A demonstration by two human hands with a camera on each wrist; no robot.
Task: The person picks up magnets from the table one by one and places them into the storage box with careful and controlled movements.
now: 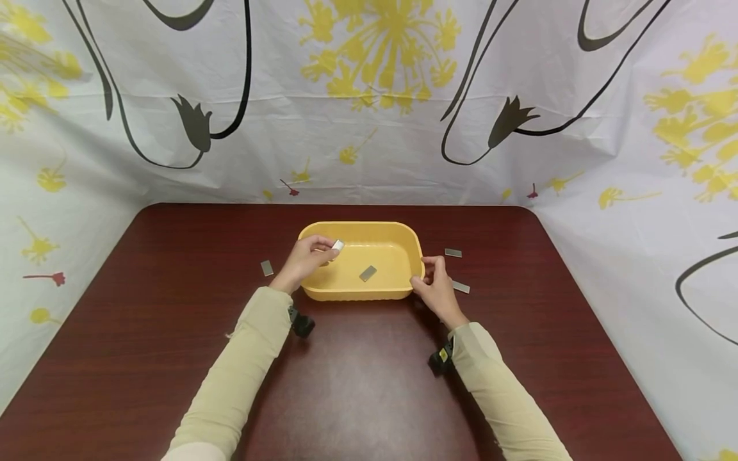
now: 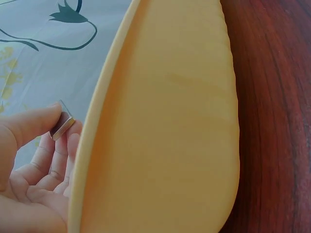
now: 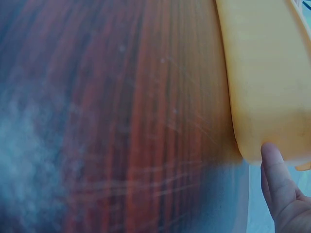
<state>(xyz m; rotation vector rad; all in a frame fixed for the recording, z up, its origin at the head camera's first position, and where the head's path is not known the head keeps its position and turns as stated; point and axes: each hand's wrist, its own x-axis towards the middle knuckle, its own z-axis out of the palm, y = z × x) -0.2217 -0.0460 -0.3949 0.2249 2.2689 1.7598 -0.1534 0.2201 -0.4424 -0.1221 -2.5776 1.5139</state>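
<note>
Yellow tray (image 1: pixel 357 295) lies long axis sideways, right hand (image 1: pixel 437 290) holding it, left hand (image 1: pixel 303 261) pinching a tilted block (image 1: pixel 337 245).

on the right side, the outer wall of a yellow tray (image 3: pixel 267 82) runs from the top edge down to a rounded corner. the right hand (image 3: pixel 286 196) comes from the lower right, and one extended fingertip touches this wall near the corner. the reddish-brown table (image 3: pixel 146 111) has dark streaks and a whitish glare at left. beyond its edge, a pale bluish surface (image 3: pixel 257 208) is blurred.
</note>
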